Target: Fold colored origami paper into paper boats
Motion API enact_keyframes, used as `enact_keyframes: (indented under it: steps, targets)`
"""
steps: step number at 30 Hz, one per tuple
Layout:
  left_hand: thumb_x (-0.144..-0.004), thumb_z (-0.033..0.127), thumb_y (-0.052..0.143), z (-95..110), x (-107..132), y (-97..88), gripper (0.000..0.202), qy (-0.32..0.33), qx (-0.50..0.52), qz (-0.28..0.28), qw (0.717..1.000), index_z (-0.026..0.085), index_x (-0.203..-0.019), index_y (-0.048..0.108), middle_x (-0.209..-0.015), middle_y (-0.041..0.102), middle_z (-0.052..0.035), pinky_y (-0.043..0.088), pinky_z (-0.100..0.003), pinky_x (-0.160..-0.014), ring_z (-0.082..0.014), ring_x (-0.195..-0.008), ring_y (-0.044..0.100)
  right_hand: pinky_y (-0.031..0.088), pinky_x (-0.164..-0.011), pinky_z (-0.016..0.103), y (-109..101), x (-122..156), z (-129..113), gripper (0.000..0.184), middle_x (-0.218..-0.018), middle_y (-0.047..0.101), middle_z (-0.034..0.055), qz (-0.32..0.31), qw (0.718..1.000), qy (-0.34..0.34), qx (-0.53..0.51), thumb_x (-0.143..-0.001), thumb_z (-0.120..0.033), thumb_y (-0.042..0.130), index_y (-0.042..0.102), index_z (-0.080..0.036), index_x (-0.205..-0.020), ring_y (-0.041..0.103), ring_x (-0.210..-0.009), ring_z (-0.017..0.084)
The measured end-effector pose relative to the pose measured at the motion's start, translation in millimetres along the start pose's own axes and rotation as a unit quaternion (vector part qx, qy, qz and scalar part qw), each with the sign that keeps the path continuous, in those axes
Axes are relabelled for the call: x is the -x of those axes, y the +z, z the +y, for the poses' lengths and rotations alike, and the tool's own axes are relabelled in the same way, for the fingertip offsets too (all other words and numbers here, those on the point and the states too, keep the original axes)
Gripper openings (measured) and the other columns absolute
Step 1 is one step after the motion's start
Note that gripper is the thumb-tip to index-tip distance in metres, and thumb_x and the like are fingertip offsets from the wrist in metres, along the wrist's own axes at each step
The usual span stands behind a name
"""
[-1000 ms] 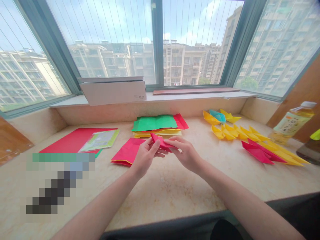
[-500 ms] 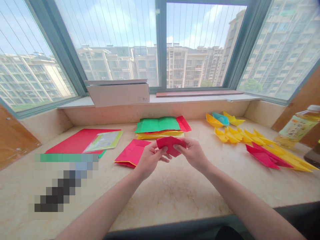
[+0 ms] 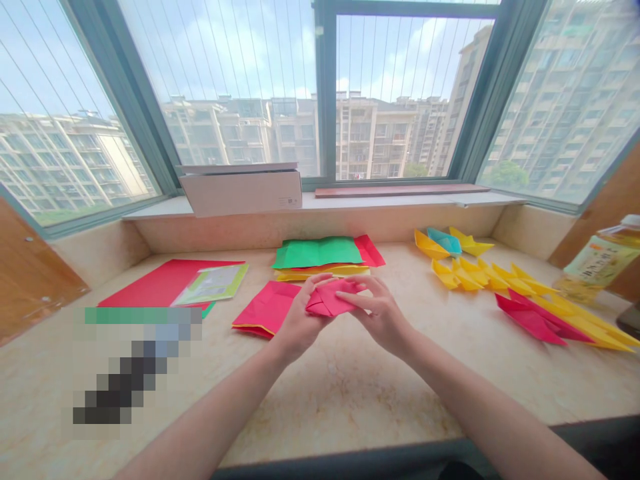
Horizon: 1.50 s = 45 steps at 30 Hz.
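Note:
A small folded piece of red paper (image 3: 330, 299) is held up above the counter between my two hands. My left hand (image 3: 303, 320) grips its left side, fingers curled behind it and over the top. On its right side, my right hand (image 3: 383, 308) pinches the paper with thumb and fingertips. Crossing fold lines show on the face turned to me. Close behind my left hand lies a stack of folded red sheets (image 3: 267, 307) with a yellow edge beneath. Beyond the hands rests a pile topped by a creased green sheet (image 3: 320, 252), with yellow and red paper under it.
Several yellow paper boats (image 3: 467, 275), a blue one (image 3: 444, 241) and a red one (image 3: 537, 319) stand at right, near a bottle (image 3: 597, 260). Red sheets (image 3: 145, 283) and a clear packet (image 3: 213, 285) lie left, behind a pixelated patch. A white box (image 3: 243, 190) sits on the sill.
The red paper has been turned and tilted, so its folded face now shows. My left hand has come up around its side, and my right thumb has shifted to its right edge.

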<state>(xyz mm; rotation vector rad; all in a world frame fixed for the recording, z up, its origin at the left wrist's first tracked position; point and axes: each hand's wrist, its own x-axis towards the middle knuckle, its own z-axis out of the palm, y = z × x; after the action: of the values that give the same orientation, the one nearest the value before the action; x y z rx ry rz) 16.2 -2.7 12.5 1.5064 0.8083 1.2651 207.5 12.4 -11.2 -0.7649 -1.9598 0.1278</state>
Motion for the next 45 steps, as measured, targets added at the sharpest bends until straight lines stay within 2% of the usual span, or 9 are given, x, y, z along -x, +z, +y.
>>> enact_keyframes:
  steps: [3,8,13,17,23,29,34,39,45]
  targets:
    - [-0.074,0.025,0.079,1,3,1.3,0.053,0.003,-0.023,-0.004,1.0,0.023,-0.121,0.056,-0.118,0.066,-0.0062,0.049,-0.029,-0.088,-0.0197,-0.102,0.064,0.044,-0.101,0.054,-2,0,2,0.036,-0.133,0.057,0.0073,-0.01,1.0,-0.007,0.01,-0.092,-0.019,0.062,0.067,-0.039,-0.122,0.054,-0.121,0.028]
    - [-0.076,0.029,0.078,1,3,-1.8,0.027,0.016,-0.067,-0.015,0.997,0.018,-0.096,0.065,-0.09,0.069,-0.0018,0.048,-0.024,-0.075,-0.0151,-0.082,0.062,0.046,-0.102,0.05,-5,-3,-1,0.033,-0.136,0.053,0.0094,-0.035,0.998,0.005,-0.044,-0.094,-0.02,0.06,0.068,-0.035,-0.122,0.053,-0.125,0.027]
    - [-0.08,0.032,0.075,-1,0,-7.2,0.018,0.038,-0.069,-0.022,0.997,0.014,-0.083,0.071,-0.081,0.068,-0.0037,0.045,-0.023,-0.067,-0.0144,-0.075,0.06,0.053,-0.095,0.044,-8,-8,-6,0.014,-0.12,0.061,0.0088,0.026,0.991,0.049,-0.123,-0.088,-0.028,0.068,0.077,-0.029,-0.099,0.062,-0.111,0.025]
    - [-0.08,0.032,0.076,-6,-2,-8.0,0.018,0.029,0.017,-0.014,0.999,0.015,-0.087,0.076,-0.09,0.071,-0.0071,0.049,-0.027,-0.078,-0.018,-0.086,0.064,0.051,-0.099,0.044,-14,-12,-8,0.009,-0.119,0.062,0.0084,0.038,0.981,0.095,-0.163,-0.083,-0.03,0.074,0.076,-0.027,-0.091,0.06,-0.116,0.026]
    - [-0.078,0.031,0.078,-3,-3,-4.5,0.017,-0.002,0.206,-0.029,0.978,0.017,-0.088,0.078,-0.091,0.074,-0.0062,0.049,-0.034,-0.096,-0.0196,-0.094,0.068,0.056,-0.091,0.041,-17,-13,-8,0.026,-0.134,0.057,0.009,0.001,0.949,0.136,-0.285,-0.083,-0.035,0.073,0.071,-0.029,-0.108,0.055,-0.125,0.027]
    - [-0.073,0.031,0.083,1,0,-3.3,0.023,-0.027,0.23,-0.048,0.972,0.015,-0.088,0.075,-0.09,0.074,-0.0064,0.05,-0.031,-0.093,-0.0201,-0.094,0.069,0.051,-0.097,0.042,-18,-11,-7,0.013,-0.124,0.068,0.0085,-0.005,0.947,0.121,-0.299,-0.088,-0.033,0.069,0.076,-0.026,-0.096,0.063,-0.115,0.025]
    - [-0.073,0.023,0.083,-1,-3,-4.5,0.04,-0.047,0.196,-0.012,0.979,0.018,-0.108,0.066,-0.105,0.072,-0.0066,0.051,-0.029,-0.089,-0.0183,-0.096,0.069,0.051,-0.096,0.042,-24,-16,-8,0.014,-0.12,0.071,0.0088,0.021,0.969,0.123,-0.213,-0.089,-0.031,0.067,0.078,-0.025,-0.095,0.065,-0.112,0.025]
    - [-0.075,0.025,0.081,-2,-10,-7.1,0.051,-0.045,0.115,0.022,0.992,0.018,-0.12,0.056,-0.114,0.07,-0.0112,0.052,-0.034,-0.088,-0.0223,-0.103,0.067,0.052,-0.096,0.042,-23,-17,-5,0.013,-0.119,0.071,0.0098,0.025,0.98,0.119,-0.155,-0.087,-0.028,0.067,0.078,-0.023,-0.091,0.066,-0.108,0.026]
    - [-0.081,0.029,0.074,-8,-9,-8.7,0.029,-0.015,-0.032,0.024,0.999,0.014,-0.104,0.064,-0.093,0.073,-0.0065,0.052,-0.029,-0.076,-0.0175,-0.083,0.069,0.055,-0.091,0.039,-11,-13,2,0.024,-0.108,0.074,0.0072,0.055,0.958,0.17,-0.225,-0.082,-0.027,0.072,0.072,-0.023,-0.106,0.069,-0.102,0.024]
